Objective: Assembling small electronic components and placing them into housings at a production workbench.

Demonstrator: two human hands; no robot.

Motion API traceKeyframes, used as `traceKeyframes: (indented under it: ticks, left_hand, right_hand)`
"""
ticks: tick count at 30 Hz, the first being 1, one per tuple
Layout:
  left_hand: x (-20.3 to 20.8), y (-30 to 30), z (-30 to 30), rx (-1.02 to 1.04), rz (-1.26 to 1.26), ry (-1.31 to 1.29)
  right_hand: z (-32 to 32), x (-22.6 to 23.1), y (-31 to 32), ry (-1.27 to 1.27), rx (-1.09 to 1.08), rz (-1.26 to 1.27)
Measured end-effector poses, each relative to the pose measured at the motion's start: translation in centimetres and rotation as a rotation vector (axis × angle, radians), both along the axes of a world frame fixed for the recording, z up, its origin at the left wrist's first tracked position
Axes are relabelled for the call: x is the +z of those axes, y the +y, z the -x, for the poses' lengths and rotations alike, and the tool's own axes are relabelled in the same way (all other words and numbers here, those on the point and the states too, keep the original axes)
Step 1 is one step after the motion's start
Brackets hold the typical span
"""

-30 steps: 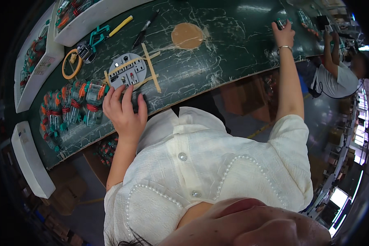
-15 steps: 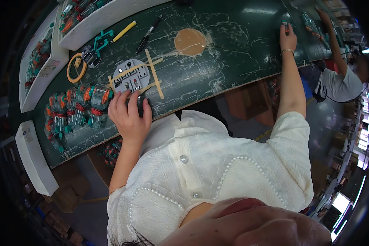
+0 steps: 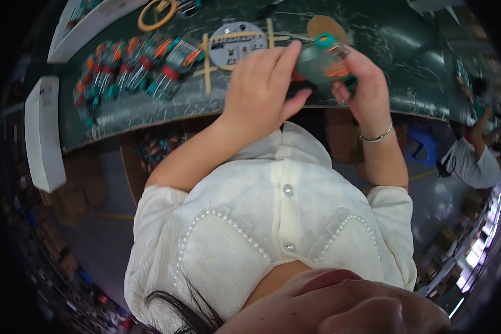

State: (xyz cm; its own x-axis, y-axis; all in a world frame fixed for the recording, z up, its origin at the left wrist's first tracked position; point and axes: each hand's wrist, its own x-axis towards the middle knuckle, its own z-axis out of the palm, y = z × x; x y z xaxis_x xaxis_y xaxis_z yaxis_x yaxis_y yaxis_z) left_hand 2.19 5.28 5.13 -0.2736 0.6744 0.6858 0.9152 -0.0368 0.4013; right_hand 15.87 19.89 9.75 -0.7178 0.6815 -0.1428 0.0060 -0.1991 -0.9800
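In front of my body, above the table's near edge, my right hand (image 3: 368, 92) grips a small clear plastic device (image 3: 323, 62) with a green round end and an orange part. The device is blurred by motion, so its exact kind is unclear. My left hand (image 3: 256, 92) is at its left side, fingers stretched out and thumb apart; whether the fingertips touch it I cannot tell. Behind my left hand lies a round grey plate (image 3: 222, 53) with slots and small parts, framed by strips of tan tape (image 3: 207, 69).
Similar clear devices with orange and green parts (image 3: 145, 69) lie in a row at left, near white foam boxes (image 3: 72, 39). A roll of tape (image 3: 145, 25), a brown disc (image 3: 317, 25) and a dark pen (image 3: 268, 10) lie farther back. Another person (image 3: 473, 158) is at far right.
My right hand has come from the table's far right to the middle, bringing the device. My left hand has moved right, off the round plate's edge, to meet it. The view has shifted.
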Motion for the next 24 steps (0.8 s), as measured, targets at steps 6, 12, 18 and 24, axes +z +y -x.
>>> traceKeyframes:
  ticks: [6,12,18,24]
  left_hand:
    - [0.8,-2.3,3.5,-0.166,-0.021,-1.005]
    - [0.9,-2.6,4.6,-0.335,-0.214,-1.481]
    - [0.4,-3.3,4.6,-0.465,-0.16,-1.603]
    - [-1.2,-4.8,6.2,-0.897,-0.196,-1.894]
  right_hand:
    - [2.8,0.0,-3.8,-0.029,0.219,-0.114]
    - [4.6,-3.4,-5.7,-0.071,0.401,-0.302]
    - [5.4,-3.1,-5.4,-0.197,0.58,-0.184]
    - [4.7,-3.3,-5.0,0.247,0.83,0.845]
